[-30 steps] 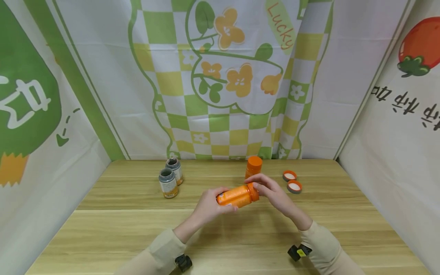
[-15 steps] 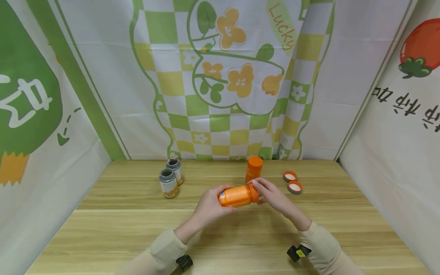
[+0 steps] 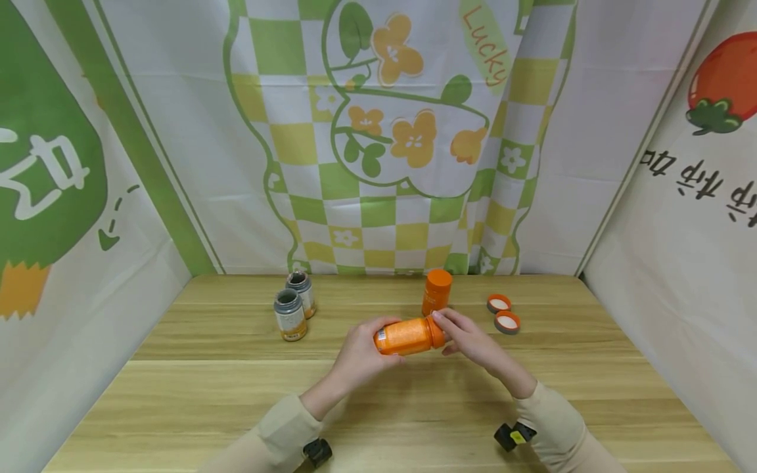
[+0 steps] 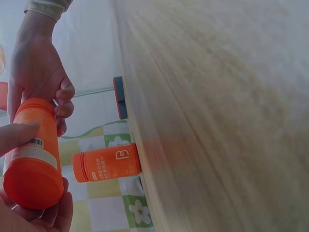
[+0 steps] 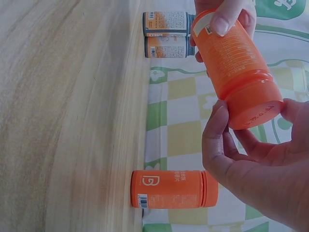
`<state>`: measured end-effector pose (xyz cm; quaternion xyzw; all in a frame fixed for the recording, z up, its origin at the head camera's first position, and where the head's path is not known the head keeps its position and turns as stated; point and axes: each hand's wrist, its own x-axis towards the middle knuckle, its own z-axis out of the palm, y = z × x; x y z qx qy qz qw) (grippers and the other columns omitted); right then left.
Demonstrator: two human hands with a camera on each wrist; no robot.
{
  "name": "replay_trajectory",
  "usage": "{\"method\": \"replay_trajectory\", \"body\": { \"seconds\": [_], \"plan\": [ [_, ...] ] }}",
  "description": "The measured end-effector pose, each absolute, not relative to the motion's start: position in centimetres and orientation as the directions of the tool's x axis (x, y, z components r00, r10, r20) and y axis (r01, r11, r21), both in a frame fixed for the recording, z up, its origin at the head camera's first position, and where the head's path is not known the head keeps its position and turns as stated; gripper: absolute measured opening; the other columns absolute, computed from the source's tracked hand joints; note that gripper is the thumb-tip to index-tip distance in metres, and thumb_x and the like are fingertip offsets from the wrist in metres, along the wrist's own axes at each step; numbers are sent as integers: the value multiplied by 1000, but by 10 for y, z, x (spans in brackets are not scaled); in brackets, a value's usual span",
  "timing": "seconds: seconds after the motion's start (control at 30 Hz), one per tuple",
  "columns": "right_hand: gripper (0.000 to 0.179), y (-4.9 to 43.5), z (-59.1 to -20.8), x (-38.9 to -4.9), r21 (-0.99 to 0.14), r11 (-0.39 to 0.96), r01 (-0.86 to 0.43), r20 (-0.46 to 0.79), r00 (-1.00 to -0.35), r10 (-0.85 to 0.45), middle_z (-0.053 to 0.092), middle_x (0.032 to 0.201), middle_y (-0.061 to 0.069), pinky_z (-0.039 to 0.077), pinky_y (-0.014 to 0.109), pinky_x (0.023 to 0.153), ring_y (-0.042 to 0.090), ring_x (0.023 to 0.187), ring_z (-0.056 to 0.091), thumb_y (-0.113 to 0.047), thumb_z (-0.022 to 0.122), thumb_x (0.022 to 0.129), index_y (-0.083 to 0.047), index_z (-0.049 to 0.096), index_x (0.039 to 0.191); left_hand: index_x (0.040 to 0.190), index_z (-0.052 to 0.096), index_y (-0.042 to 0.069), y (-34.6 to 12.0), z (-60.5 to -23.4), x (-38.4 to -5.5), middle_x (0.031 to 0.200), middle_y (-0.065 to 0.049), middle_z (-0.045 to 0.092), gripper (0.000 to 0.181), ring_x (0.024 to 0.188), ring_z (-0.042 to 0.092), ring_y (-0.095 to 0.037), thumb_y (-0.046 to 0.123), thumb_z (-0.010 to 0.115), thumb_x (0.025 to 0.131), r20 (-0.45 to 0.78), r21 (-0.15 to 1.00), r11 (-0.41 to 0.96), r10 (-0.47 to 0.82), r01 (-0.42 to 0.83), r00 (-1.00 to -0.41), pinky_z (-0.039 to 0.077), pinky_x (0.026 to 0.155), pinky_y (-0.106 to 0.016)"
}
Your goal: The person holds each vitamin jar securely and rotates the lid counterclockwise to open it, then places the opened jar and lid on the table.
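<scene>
An orange pill bottle (image 3: 405, 337) is held tilted onto its side above the table, its cap toward the right. My left hand (image 3: 361, 355) grips it round the body near the base; in the left wrist view the thumb lies across the label. The fingers and thumb of my right hand (image 5: 263, 169) pinch the rim of the orange cap (image 5: 255, 104), which sits on the bottle. A second orange bottle (image 3: 436, 292), capped and upright, stands on the table just behind my right hand (image 3: 473, 341).
Two grey-and-white jars (image 3: 290, 316) without lids stand at the back left, one behind the other. Two lids (image 3: 506, 322) lie with white insides up at the back right. The wooden table (image 3: 177, 407) meets a patterned curtain (image 3: 378, 210) behind.
The bottle has rolled slightly about its length in my hands. The right hand's fingers have shifted lower round the cap. Other things on the table stay put.
</scene>
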<state>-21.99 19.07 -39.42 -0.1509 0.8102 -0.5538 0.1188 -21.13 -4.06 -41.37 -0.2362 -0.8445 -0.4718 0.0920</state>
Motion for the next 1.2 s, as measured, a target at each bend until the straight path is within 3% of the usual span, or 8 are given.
{"method": "replay_trajectory", "body": {
  "seconds": [0.3, 0.5, 0.87, 1.2],
  "plan": [
    [41, 192, -393, -220, -935, 308, -174, 35, -912, -408, 56, 117, 18, 52, 37, 76, 20, 91, 60, -36, 44, 100, -5, 52, 125, 115, 65, 15, -43, -413, -213, 104, 1, 68, 55, 84, 59, -12, 22, 85, 64, 321, 795, 412, 336, 445, -885, 48, 72, -27],
    [40, 193, -391, -219, -933, 309, -183, 46, -914, -403, 55, 122, 16, 52, 38, 78, 18, 93, 59, -35, 49, 97, -8, 54, 126, 114, 65, 15, -43, -412, -214, 104, -2, 68, 54, 83, 59, -13, 19, 85, 64, 277, 826, 394, 340, 404, -899, 49, 72, -28],
    [35, 196, -392, -217, -927, 233, -294, 157, -868, -471, 51, 126, 20, 52, 32, 83, 18, 101, 59, -23, 51, 97, -4, 52, 127, 114, 67, 14, -44, -411, -215, 103, -4, 68, 55, 82, 58, -14, 26, 86, 63, 214, 867, 365, 342, 339, -915, 49, 70, -29],
    [35, 201, -388, -216, -905, 178, -387, 251, -821, -513, 54, 123, 21, 54, 32, 79, 19, 102, 58, -12, 55, 94, -1, 53, 127, 112, 68, 13, -46, -411, -214, 95, -5, 66, 51, 73, 58, -15, 32, 81, 66, 164, 901, 324, 361, 288, -918, 50, 60, -30]
  ]
}}
